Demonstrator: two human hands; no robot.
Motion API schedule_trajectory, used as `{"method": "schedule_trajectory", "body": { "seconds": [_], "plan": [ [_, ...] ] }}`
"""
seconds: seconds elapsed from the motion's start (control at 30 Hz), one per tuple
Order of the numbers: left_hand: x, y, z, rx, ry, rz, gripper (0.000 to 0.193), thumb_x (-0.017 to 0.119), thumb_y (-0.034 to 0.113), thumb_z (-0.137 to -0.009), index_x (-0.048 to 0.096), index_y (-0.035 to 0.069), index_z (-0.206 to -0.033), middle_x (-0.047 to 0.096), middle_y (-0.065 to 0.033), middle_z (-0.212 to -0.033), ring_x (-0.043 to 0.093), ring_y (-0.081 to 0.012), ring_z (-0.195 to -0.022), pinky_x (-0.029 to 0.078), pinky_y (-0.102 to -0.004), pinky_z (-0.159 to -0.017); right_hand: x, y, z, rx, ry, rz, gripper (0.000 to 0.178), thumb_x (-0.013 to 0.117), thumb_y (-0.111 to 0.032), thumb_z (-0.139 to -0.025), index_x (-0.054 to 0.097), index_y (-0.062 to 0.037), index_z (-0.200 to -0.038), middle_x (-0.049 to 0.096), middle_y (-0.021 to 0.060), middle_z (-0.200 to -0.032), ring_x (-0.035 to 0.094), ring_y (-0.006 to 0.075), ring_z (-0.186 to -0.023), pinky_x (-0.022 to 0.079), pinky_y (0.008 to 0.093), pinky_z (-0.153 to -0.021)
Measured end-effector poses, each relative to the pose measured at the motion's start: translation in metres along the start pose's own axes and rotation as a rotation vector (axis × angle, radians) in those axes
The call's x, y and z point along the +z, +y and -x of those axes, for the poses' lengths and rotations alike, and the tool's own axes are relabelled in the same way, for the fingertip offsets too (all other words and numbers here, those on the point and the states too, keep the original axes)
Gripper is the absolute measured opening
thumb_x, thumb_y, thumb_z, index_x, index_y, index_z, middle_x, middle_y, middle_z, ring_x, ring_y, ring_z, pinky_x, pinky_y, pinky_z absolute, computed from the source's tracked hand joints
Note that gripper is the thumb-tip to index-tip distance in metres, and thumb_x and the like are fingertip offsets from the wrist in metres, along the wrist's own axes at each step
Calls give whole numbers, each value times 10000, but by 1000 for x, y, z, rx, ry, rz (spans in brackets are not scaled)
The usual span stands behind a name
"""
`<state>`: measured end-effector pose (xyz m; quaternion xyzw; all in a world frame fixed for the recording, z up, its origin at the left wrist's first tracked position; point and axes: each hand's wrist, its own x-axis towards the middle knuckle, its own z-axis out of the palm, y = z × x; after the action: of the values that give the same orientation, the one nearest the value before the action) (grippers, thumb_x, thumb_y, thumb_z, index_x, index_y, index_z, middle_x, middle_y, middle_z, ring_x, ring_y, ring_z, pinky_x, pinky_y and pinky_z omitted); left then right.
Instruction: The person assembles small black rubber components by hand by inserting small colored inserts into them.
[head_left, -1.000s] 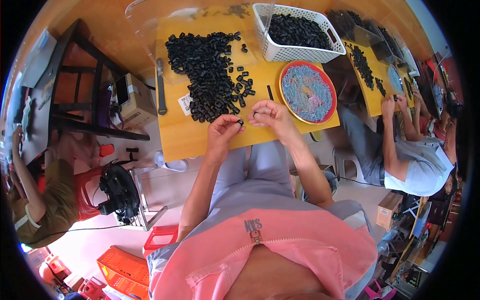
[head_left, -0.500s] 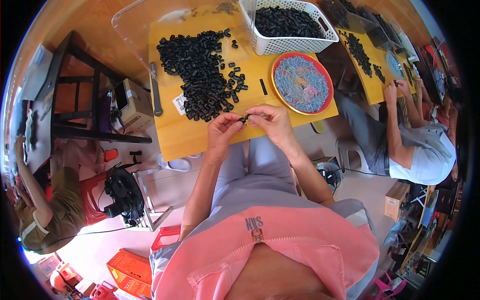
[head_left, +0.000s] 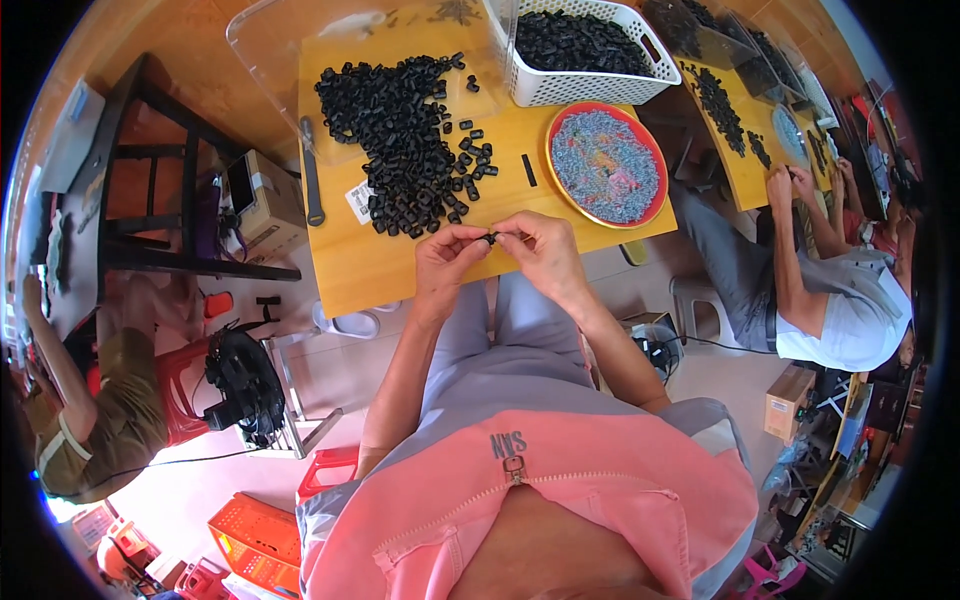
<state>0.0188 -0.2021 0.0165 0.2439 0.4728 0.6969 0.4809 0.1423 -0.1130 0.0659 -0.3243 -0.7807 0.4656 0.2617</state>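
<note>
Over the near edge of the wooden table [head_left: 345, 280], my left hand [head_left: 447, 262] pinches a small black plastic part [head_left: 489, 239] between thumb and fingers. My right hand [head_left: 546, 250] closes on the same part from the other side, its thumb and forefinger tips meeting the left ones. Whatever else the right fingertips may hold is too small to make out. Beyond my hands spreads a heap of similar black parts [head_left: 400, 150]. To the right stands a red round tray [head_left: 553, 128] full of small silvery pieces. A thin black strip [head_left: 529, 170] lies between heap and tray.
A white perforated basket [head_left: 590, 92] of black parts stands at the back, beside a clear plastic bin [head_left: 262, 75] lying over part of the heap. A black-handled tool [head_left: 312, 180] lies at the left edge. Co-workers sit left and right, the right one [head_left: 830, 290] at another table.
My two hands have come slightly closer together on the small black part, the right fingertips now pressed against it. Little else has moved.
</note>
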Motion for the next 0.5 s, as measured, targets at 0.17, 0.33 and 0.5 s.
{"method": "schedule_trajectory", "body": {
  "seconds": [0.17, 0.33, 0.5],
  "plan": [
    [3, -1, -1, -29, 41, 73, 144, 611, -5, -781, 597, -7, -924, 613, -55, -845, 592, -110, -738, 479, -219, -700, -1, 3, 0, 154, 16, -209, 99, 599, 20, -773, 618, 33, -870, 605, 37, -694, 552, 62, -618, 448, 192, -557],
    [2, -3, -4, -19, 42, 67, 131, 607, -9, -784, 603, -6, -915, 609, -54, -843, 592, -111, -738, 479, -217, -697, -5, 2, -1, 149, 44, -226, 107, 601, 23, -771, 618, 34, -876, 610, 38, -704, 550, 58, -626, 450, 191, -558],
    [5, -1, -3, 1, 21, 48, 138, 620, -7, -772, 608, -2, -910, 616, -48, -816, 587, -102, -728, 472, -212, -684, -3, 4, 1, 155, 8, -167, 110, 606, 23, -764, 617, 39, -873, 616, 37, -711, 550, 57, -630, 448, 194, -554]
  ]
}}
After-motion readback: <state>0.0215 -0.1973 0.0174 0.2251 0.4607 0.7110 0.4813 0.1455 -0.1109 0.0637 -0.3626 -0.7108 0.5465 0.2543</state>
